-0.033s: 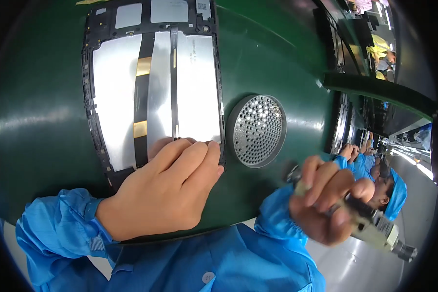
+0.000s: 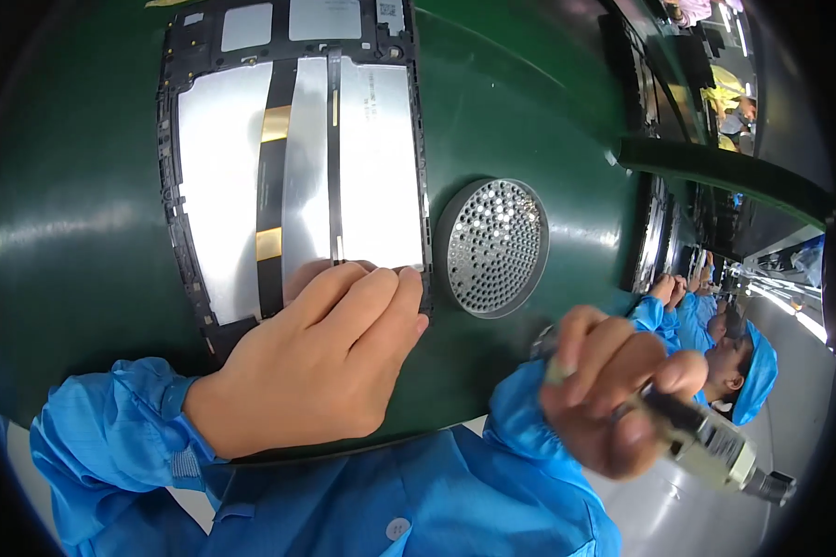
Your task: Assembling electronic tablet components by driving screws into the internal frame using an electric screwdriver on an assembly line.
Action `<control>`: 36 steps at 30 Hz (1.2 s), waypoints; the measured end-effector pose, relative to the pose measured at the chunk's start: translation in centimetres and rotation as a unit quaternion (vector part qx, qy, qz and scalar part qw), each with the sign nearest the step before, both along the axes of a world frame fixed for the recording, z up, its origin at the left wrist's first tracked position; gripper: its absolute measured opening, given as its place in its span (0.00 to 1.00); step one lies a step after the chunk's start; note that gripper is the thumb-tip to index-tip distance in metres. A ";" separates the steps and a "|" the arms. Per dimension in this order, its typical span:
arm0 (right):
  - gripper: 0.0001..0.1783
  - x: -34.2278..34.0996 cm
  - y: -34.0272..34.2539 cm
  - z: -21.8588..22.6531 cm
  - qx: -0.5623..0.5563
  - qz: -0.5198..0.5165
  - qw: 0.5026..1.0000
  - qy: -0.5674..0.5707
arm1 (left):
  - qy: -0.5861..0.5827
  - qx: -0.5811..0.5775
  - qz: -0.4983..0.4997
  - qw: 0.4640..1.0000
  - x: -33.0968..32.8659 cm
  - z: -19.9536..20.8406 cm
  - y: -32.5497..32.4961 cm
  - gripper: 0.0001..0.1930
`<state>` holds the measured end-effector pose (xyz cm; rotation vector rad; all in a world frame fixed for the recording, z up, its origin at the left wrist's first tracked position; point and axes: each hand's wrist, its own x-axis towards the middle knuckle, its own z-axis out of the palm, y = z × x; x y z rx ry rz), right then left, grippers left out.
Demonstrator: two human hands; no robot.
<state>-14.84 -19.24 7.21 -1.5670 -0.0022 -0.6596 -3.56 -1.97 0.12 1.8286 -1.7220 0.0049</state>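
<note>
An opened tablet [image 2: 381,167] lies on the green work surface, its silver back plates, black frame and dark flex strips facing up. My left hand [image 2: 311,362] rests over its lower end, fingers bent and pressed together against it; the fingertips are partly hidden. In my right hand [image 2: 613,390] is an electric screwdriver [image 2: 715,450], gripped by its pale body and held above the table's front edge. Motion blurs that hand and the tool's far end. A round grey tray [image 2: 497,249] with a perforated face stands to the right of the tablet, small shiny bits in its holes.
The green table [image 2: 74,241] curves round toward me. At the right a dark green rail [image 2: 724,169] runs beside a line holding more dark panels. Beyond my right hand sits a co-worker in a blue cap [image 2: 760,371], with other people's hands [image 2: 667,288] farther along.
My right hand has shifted slightly left and down with the screwdriver. My left hand stays on the tablet.
</note>
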 end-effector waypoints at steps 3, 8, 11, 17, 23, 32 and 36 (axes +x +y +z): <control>0.17 0.6 1.4 -1.0 -0.006 0.079 0.997 0.008 | 0.014 -0.001 -0.001 1.000 0.0 0.0 0.1 0.11; 0.16 1.2 2.3 -1.4 -0.027 0.080 0.996 0.035 | 0.005 -0.009 0.016 1.000 -0.2 -0.7 0.2 0.10; 0.16 1.2 2.3 -1.4 -0.027 0.073 0.997 0.027 | -0.008 -0.009 0.007 1.000 -0.2 -0.3 0.2 0.10; 0.15 1.6 2.7 -1.7 -0.017 0.066 0.997 0.030 | -0.015 -0.003 0.005 1.000 -0.1 -0.3 0.3 0.10; 0.15 1.7 2.5 -2.0 -0.016 0.069 0.997 0.037 | -0.019 0.002 0.004 1.000 -0.1 -0.5 0.2 0.09; 0.15 1.9 2.7 -2.2 -0.036 0.069 0.996 0.040 | -0.017 0.009 0.000 1.000 0.1 -0.2 0.3 0.10; 0.17 1.3 1.2 -2.0 0.015 0.061 0.998 0.020 | -0.012 -0.002 0.000 1.000 0.1 -0.1 0.2 0.11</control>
